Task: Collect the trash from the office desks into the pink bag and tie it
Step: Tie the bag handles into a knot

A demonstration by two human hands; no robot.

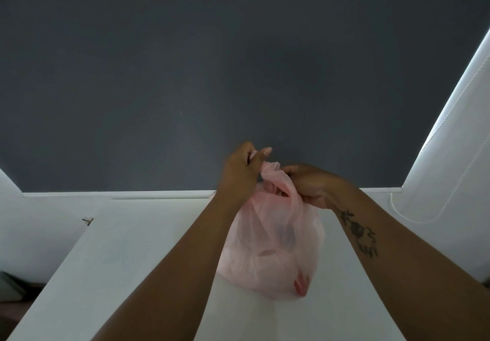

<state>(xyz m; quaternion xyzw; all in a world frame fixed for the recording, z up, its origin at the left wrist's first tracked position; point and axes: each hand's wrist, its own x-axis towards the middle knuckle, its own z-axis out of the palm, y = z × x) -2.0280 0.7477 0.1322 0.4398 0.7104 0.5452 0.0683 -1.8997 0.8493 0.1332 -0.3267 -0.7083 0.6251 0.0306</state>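
Pink bag (273,242) sits on white desk (132,247), grey wall (212,62) behind.

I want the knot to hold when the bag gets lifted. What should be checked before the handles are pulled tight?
1. Left hand grips one handle: ok, fingers closed on the pink plastic.
2. Right hand grips the other handle: ok, pinched near the top.
3. Pink bag rests on the white desk: ok, its bottom sits on the surface.
4. Trash is inside: ok, dark and red shapes show through the plastic.
5. Handles are crossed into a knot: cannot tell, the hands hide the twist.
6. No tear in the plastic: cannot tell, only the near side shows.
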